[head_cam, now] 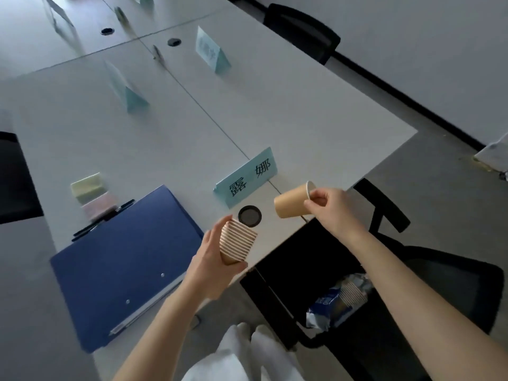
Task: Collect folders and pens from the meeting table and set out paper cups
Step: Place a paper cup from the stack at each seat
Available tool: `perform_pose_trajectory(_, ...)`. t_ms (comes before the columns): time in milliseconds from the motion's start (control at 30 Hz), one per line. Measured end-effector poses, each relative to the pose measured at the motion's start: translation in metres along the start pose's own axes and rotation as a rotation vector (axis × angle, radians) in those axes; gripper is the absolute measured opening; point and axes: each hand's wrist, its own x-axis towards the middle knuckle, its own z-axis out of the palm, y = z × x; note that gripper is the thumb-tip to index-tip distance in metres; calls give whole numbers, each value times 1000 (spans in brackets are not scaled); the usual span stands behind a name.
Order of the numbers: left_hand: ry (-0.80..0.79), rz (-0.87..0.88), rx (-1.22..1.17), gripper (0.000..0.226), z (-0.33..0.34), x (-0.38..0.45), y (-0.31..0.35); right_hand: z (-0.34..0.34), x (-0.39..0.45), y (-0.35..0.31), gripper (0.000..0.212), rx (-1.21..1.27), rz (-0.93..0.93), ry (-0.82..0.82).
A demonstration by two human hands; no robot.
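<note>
Blue folder, tan cup, striped cup stack.

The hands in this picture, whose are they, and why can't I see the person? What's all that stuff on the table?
The camera sits on the person's head and looks down, so you see only arms and hands, as if through their eyes. There is no machine here, just a person tidying a meeting table.

The left hand holds a stack of paper cups with striped rims. The right hand pinches the rim of a single paper cup, tipped on its side in the air above the table edge.

On the table lie a blue folder, black pens beside it, pastel sticky-note pads and folded name cards. On the black chair rests a plastic bag with more cups.
</note>
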Motion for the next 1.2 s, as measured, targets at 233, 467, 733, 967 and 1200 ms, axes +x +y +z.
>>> perform_pose_trajectory(233,158,-164,-249,102,-1,-14,-1,59,27,25,13,-663,-271,-173)
perform_pose_trajectory(467,220,-200,-328,102,-2,-35,-6,78,28,41,20,-917,-389,-285)
perform_pose_trajectory(733,311,-226,-429,104,-7,-56,-19,85,8,-15,23,-430,-576,-274)
perform_pose_trajectory(967,390,-212,-418,103,-31,-94,-40,118,-51,-115,23,-60,-586,-725)
perform_pose_trajectory(1200,472,-187,-373,100,-85,-165,-95,198,-115,-166,20,-221,-695,-968)
